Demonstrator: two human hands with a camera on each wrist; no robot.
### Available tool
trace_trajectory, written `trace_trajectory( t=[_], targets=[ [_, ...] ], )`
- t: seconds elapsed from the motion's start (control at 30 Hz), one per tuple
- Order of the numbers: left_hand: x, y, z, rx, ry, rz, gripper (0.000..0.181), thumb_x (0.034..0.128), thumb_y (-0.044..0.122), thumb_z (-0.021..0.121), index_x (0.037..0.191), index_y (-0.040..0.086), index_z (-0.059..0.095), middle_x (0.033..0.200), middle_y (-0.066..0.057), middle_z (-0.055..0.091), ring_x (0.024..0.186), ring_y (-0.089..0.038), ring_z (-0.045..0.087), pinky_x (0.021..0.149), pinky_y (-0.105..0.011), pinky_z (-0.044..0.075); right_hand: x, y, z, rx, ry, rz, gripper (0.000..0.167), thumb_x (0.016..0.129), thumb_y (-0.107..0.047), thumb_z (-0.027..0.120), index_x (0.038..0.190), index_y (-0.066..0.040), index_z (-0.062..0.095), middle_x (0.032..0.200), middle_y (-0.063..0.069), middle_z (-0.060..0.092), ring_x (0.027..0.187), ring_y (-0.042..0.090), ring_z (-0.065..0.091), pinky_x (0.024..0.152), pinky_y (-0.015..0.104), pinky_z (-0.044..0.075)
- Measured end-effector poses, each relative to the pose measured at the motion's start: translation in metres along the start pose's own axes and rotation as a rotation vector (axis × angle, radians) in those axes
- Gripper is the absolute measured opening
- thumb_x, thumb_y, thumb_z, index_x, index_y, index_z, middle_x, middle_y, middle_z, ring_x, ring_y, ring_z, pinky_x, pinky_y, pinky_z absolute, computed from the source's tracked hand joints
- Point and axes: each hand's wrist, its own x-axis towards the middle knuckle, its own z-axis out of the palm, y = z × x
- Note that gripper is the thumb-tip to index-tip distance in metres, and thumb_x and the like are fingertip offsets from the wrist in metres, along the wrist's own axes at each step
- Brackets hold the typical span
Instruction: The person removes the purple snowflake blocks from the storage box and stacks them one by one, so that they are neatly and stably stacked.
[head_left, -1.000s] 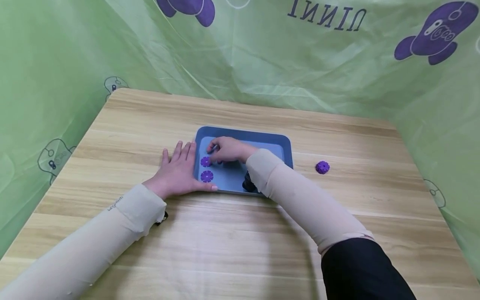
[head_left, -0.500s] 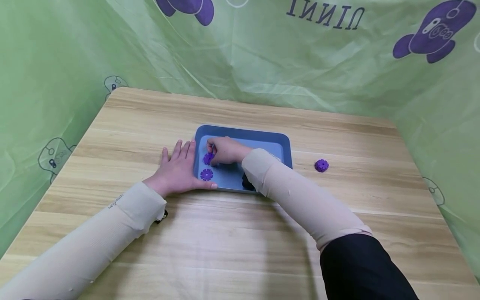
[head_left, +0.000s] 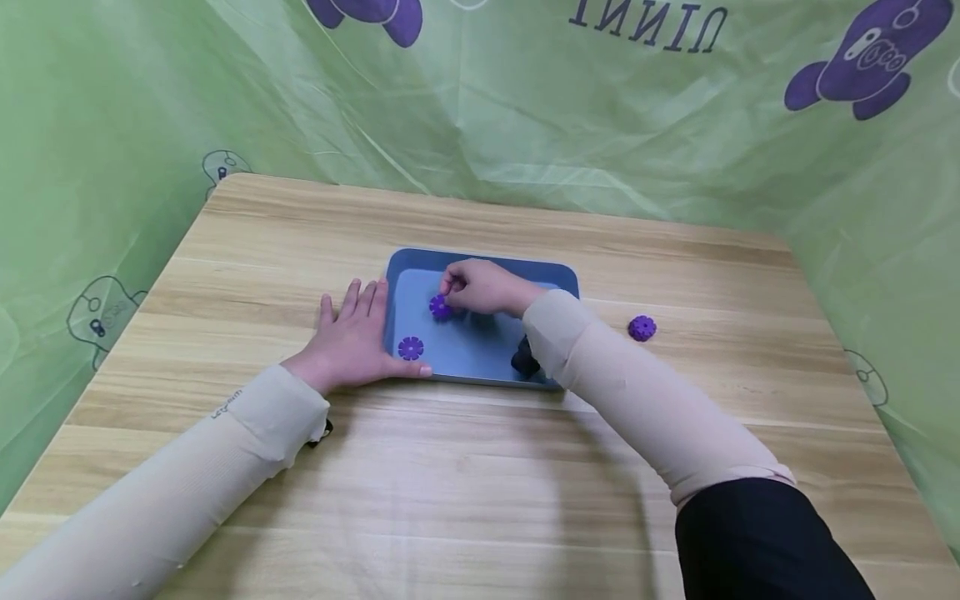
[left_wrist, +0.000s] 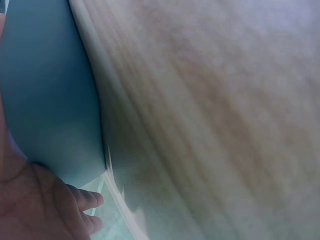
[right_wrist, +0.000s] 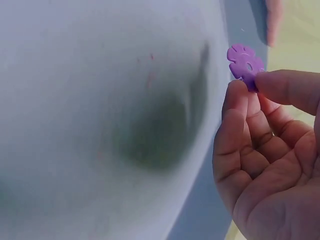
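A purple flower-shaped plastic disc [right_wrist: 243,64] with a notched edge is pinched between the thumb and fingertips of my right hand [head_left: 487,286], above the blue tray [head_left: 480,367]. A second purple disc [head_left: 410,348] lies flat in the tray's near left corner. My left hand [head_left: 356,346] rests at the tray's left end with its fingers spread straight. Its thumb lies along the near rim, and in the left wrist view the palm [left_wrist: 35,210] is beside the tray wall [left_wrist: 55,100]. My right forearm covers the tray's near right part.
To the right of the tray, a small pile of purple discs [head_left: 642,327] sits on the wooden table [head_left: 450,500]. Green printed cloth [head_left: 525,125] hangs behind the table and along its sides.
My right hand has taken the upper purple disc from the tray's left side, lifted it and moved right with it. The left hand stays at the tray's edge.
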Motion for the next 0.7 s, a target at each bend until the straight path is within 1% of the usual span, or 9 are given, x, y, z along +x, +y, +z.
trace_trajectory(
  t=[0.17,0.27,0.47,0.6,0.7],
  targets=[
    [0.000,0.000,0.000,0.006,-0.002,-0.002,0.153,0.0676,0.092,0.066,0.162,-0.005,-0.005,0.170,-0.026,-0.001,0.155,-0.046,-0.009,0.116,-0.069,-0.015,-0.015,0.007,-0.013,0.040,0.025,0.025,0.007,0.103,-0.012,0.062,0.105,-0.006,0.064,0.097,0.007,0.059,0.086,0.020,0.052,0.073,0.030,0.043],
    [0.000,0.000,0.000,0.000,-0.002,-0.003,0.153,0.0672,0.091,0.066,0.162,-0.004,-0.006,0.170,-0.026,-0.002,0.154,-0.045,-0.010,0.116,-0.068,-0.016,-0.023,0.015,-0.018,0.078,0.038,0.042,0.007,0.104,-0.013,0.061,0.106,-0.006,0.064,0.101,0.008,0.060,0.091,0.022,0.054,0.076,0.031,0.044],
    [0.000,0.001,0.000,0.000,-0.002,-0.001,0.155,0.0657,0.093,0.066,0.162,-0.004,-0.007,0.170,-0.025,-0.003,0.154,-0.045,-0.010,0.116,-0.068,-0.016,-0.038,0.032,-0.027,0.175,0.059,0.076,0.008,0.104,-0.010,0.059,0.108,-0.003,0.063,0.103,0.010,0.061,0.096,0.022,0.058,0.082,0.032,0.051],
    [0.000,0.001,0.000,0.006,-0.002,-0.007,0.154,0.0660,0.093,0.066,0.162,-0.004,-0.007,0.170,-0.025,-0.003,0.155,-0.045,-0.010,0.116,-0.068,-0.015,-0.048,0.042,-0.031,0.229,0.082,0.080,0.009,0.104,-0.007,0.058,0.109,-0.001,0.063,0.104,0.012,0.060,0.099,0.022,0.062,0.089,0.035,0.056],
    [-0.001,0.001,0.000,0.005,0.000,-0.008,0.155,0.0653,0.093,0.065,0.162,-0.004,-0.007,0.169,-0.026,-0.003,0.155,-0.044,-0.011,0.116,-0.068,-0.015,-0.055,0.050,-0.033,0.258,0.099,0.077,0.010,0.104,-0.006,0.057,0.109,0.001,0.063,0.103,0.012,0.059,0.098,0.022,0.062,0.089,0.036,0.056]
  ],
)
